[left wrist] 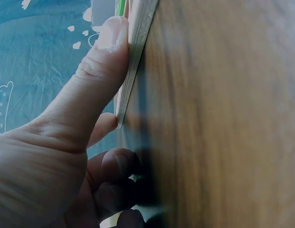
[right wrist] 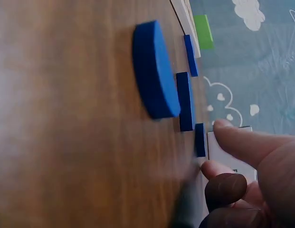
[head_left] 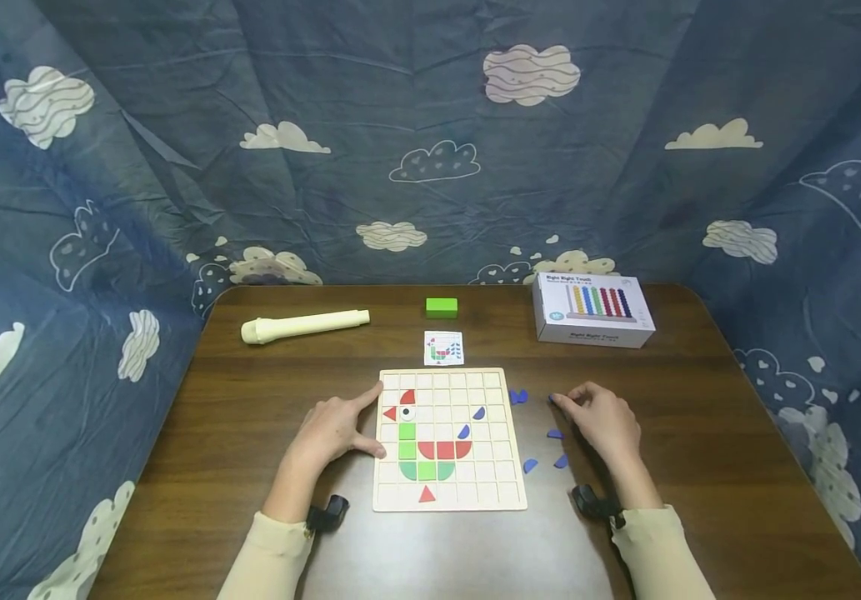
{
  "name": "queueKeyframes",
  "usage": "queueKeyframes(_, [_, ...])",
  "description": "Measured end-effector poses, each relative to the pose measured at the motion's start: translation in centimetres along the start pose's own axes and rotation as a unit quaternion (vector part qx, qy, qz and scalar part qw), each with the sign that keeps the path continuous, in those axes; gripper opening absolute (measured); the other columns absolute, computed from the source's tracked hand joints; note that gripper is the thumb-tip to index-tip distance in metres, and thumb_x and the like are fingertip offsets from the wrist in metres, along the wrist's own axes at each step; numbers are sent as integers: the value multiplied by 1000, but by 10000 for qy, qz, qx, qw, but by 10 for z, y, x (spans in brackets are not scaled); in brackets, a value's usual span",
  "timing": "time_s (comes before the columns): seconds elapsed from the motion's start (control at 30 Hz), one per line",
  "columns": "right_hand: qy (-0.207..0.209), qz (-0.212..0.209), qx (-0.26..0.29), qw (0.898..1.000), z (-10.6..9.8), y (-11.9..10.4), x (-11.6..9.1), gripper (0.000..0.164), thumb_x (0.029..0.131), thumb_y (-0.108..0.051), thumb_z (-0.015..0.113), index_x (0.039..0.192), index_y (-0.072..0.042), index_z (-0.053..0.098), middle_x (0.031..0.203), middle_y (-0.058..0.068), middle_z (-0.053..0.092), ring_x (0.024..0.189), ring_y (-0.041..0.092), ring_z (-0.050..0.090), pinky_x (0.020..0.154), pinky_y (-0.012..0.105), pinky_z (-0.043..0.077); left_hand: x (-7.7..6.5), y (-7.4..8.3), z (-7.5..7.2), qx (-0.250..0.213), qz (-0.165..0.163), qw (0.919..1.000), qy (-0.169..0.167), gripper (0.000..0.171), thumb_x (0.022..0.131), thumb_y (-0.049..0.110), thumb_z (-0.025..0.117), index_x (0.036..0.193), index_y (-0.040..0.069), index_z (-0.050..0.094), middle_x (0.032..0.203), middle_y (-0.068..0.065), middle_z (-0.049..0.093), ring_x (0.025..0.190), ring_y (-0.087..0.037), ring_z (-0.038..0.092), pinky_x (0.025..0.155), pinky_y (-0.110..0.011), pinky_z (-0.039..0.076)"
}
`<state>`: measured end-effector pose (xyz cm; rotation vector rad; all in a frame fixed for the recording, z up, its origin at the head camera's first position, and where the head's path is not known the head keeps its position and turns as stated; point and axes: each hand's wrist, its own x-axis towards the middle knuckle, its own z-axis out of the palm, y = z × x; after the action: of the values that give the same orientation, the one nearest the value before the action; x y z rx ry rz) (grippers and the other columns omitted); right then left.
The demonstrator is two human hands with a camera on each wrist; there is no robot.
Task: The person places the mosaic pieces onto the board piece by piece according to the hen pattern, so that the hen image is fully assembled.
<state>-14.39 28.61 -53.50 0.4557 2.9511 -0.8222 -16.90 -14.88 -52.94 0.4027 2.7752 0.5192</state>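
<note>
A pale wooden grid board (head_left: 486, 475) lies in the middle of the table, with red, green and blue flat pieces set out like a bird. My left hand (head_left: 331, 427) rests its thumb and index finger, spread apart, against the board's left edge; the left wrist view shows the thumb (left wrist: 109, 45) on that edge. To the right of the board, my right hand (head_left: 606, 421) has thumb and index fingertips around a small blue piece (right wrist: 200, 140), with a gap visible between them. Other blue half-round pieces (head_left: 555, 434) lie loose between that hand and the board.
Behind the board lies a picture card (head_left: 443, 358) showing a similar bird, with a green block (head_left: 441, 308) beyond it. A cream microphone-shaped stick (head_left: 302, 326) is at the back left, a white toy box (head_left: 595, 333) at the back right. Cloud-print cloth (head_left: 415, 83) hangs behind the table.
</note>
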Motion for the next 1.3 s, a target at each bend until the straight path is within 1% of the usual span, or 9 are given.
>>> queueKeyframes(0.13, [-115,-35,-109,9999,1,-4,4,45,96,-48,74,111,-6,75,79,8,64,69,22,53,58,34,35,-1,0,0,16,27,10000,13,121,59,58,97,163,30,44,126,-21,76,75,-24,55,74,-41,50])
queueKeyframes(0.27, [-143,-278,-101,9995,2,-6,8,32,100,-40,73,114,-12,80,104,15,79,82,30,66,63,37,42,-1,0,0,61,43,10000,20,121,59,60,96,163,30,44,124,-20,76,75,-23,55,73,-41,50])
queueKeyframes(0.37, [-144,-596,-123,9980,3,-4,10,26,102,-36,70,116,-18,82,124,16,78,100,38,73,69,43,49,0,2,-2,72,19,10000,12,121,59,60,96,163,30,44,120,-20,77,72,-23,53,69,-38,47])
queueKeyframes(0.47, [-243,-850,-126,9960,3,-1,10,24,104,-34,68,118,-20,82,127,17,77,110,42,73,75,49,53,0,3,-3,67,7,10000,-13,120,59,60,96,163,30,44,119,-20,77,70,-23,51,66,-36,44])
queueKeyframes(0.53, [-242,-939,-26,9953,3,1,9,24,105,-31,68,120,-18,81,125,18,77,107,40,74,76,49,54,0,3,-3,66,10,10000,-41,120,59,60,96,163,30,44,120,-20,77,71,-23,51,66,-36,43])
queueKeyframes(0.63, [-132,-800,179,9965,1,4,7,29,103,-29,70,125,-12,78,101,18,79,81,33,71,65,41,50,-1,3,-3,73,16,9999,-74,120,59,60,96,163,30,44,124,-20,76,73,-23,52,68,-37,45])
queueKeyframes(0.77, [-15,-372,276,9989,1,2,4,46,98,-40,75,126,-4,72,76,9,63,62,20,51,53,33,37,-1,3,-3,55,-28,9999,-85,121,60,60,96,164,30,43,122,-20,77,73,-23,52,69,-37,44])
queueKeyframes(1.03, [-24,-274,-201,9994,7,-7,3,45,95,-47,76,117,-8,76,78,6,65,66,21,53,57,34,36,-1,2,-2,78,16,10000,-47,121,59,61,95,163,30,43,124,-20,76,74,-24,53,69,-38,47])
queueKeyframes(1.3, [-137,-377,-176,9990,7,-11,6,44,98,-41,74,129,-9,73,73,3,60,61,19,49,55,34,34,-2,2,-3,78,21,10000,14,120,58,62,95,163,30,45,125,-21,76,74,-24,54,69,-39,47])
